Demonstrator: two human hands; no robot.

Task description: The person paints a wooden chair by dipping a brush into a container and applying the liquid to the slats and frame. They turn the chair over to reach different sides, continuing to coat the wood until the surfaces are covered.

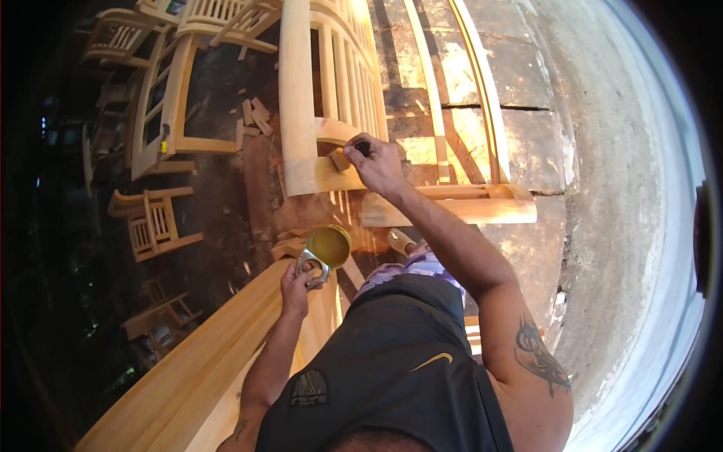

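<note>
dim workshop with a dark floor: unfinished chairs (154, 222) at left, cracked concrete (527, 75) upper right. lower centre, left hand (295, 286) wrapped round a tin (327, 247) of yellow liquid. upper centre, right hand (379, 164) pinches a small dark tool (363, 146) against a pale wooden frame (297, 90).

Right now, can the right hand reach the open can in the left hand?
Probably yes: the left hand holds the can up, mouth open, and nothing stands between it and the right hand, which presses a small dark tool to the wooden frame.
</note>
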